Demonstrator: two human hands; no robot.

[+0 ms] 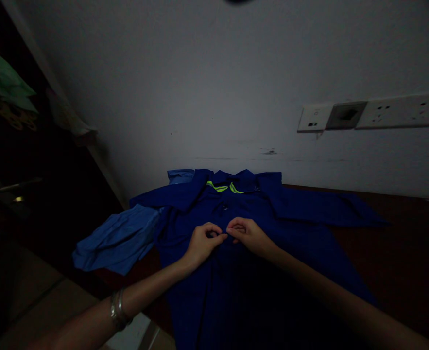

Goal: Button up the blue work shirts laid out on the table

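Note:
A dark blue long-sleeved work jacket [301, 248] lies spread out, its collar toward the wall and one sleeve stretched to the right. Yellow-green strips [217, 186] show inside the neck opening. My left hand [206, 239] is closed in a pinch at the middle of the jacket front, thumb and forefinger together. Right beside it, my right hand [246, 232] pinches at the same place, the fingertips of both hands almost touching. The dim light hides the exact bit of cloth or fastener between the fingers. A small dark round spot [225, 206] sits just above the hands.
Lighter blue folded cloth [117, 238] lies at the left by the dark red table's [411, 257] edge. Behind is a white wall [214, 97] with a socket panel [367, 114]. A dark door with a handle [19, 184] stands at the left, above a tiled floor.

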